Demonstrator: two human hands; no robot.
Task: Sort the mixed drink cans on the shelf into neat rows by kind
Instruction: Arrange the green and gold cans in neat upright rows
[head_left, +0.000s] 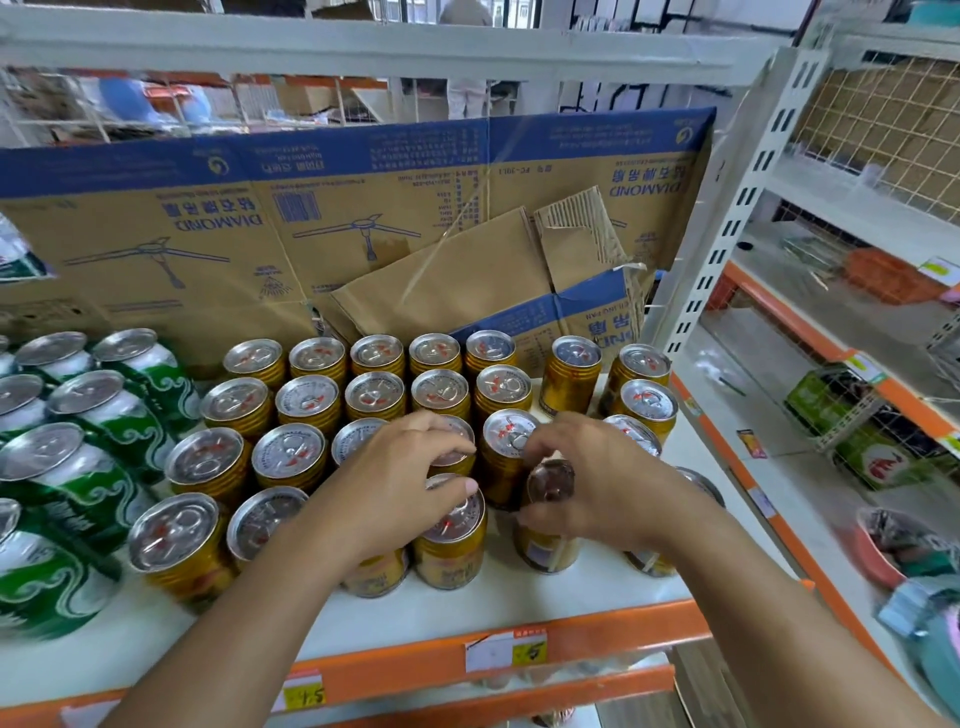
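Observation:
Several gold cans (306, 402) stand in rows on the white shelf (493, 597). Green and white cans (78, 467) fill the left side. My left hand (395, 483) rests on the top of a gold can (449, 551) in the front row, fingers curled over its lid. My right hand (597, 483) grips another gold can (545, 540) just to the right, thumb and fingers around its top rim. A few gold cans stand apart at the right end (571, 374).
Flattened cardboard boxes (363, 218) lean against the wire back of the shelf. An orange price rail (519, 654) runs along the front edge. A white upright post (727, 234) and a second shelving unit with goods (857, 415) stand to the right.

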